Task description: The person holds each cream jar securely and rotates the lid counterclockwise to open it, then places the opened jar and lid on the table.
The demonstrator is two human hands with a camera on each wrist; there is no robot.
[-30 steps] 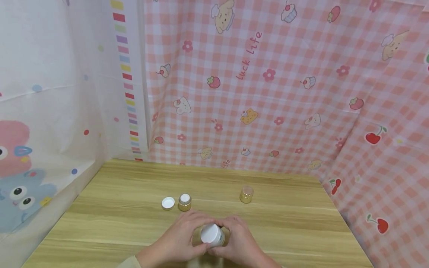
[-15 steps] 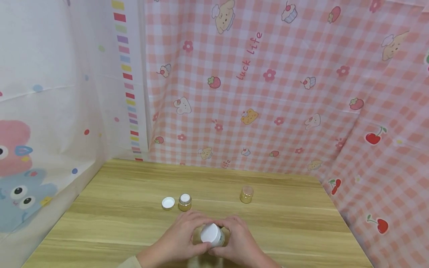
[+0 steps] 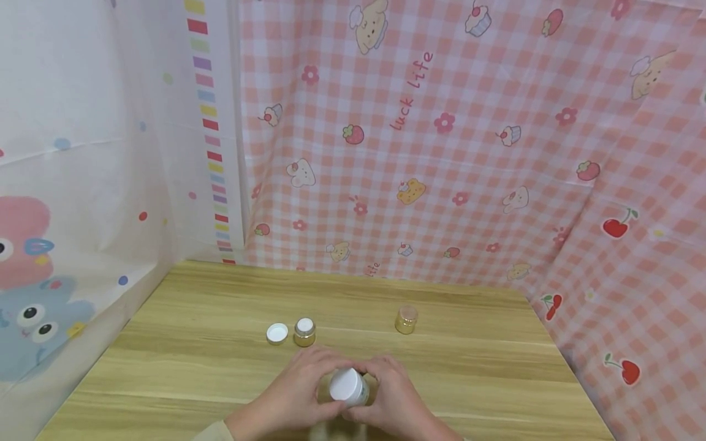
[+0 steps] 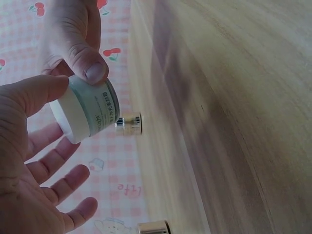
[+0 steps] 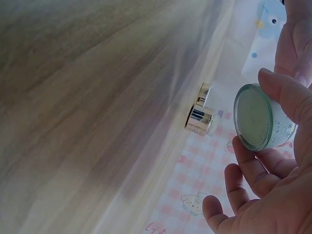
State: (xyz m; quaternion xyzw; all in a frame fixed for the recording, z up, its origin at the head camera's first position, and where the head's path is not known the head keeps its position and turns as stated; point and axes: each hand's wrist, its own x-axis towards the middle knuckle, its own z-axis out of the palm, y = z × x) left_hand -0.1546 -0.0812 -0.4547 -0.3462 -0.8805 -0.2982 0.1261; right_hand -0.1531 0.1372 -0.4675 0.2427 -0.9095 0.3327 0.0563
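Both hands hold one small cosmetic cream jar point(image 3: 358, 392) up in front of the person, tilted on its side. Its white lid point(image 4: 68, 117) lies toward the left hand point(image 3: 298, 389), whose thumb and forefinger grip it while the other fingers spread loosely. On the opposite side, the right hand point(image 3: 394, 395) pinches the pale green, printed body point(image 4: 100, 105) between thumb and fingers. From the right wrist, the jar's round greenish base point(image 5: 253, 117) shows, with the ring and little fingers off it. The lid appears to sit on the jar.
Beyond the left hand stands a small gold jar point(image 3: 304, 335) with a white top, and a cap point(image 3: 277, 334) lies inside-up beside it. A closed gold jar point(image 3: 406, 320) stands farther right on the wooden table point(image 3: 485, 367). Patterned cloths point(image 3: 419, 153) enclose the table's back and sides.
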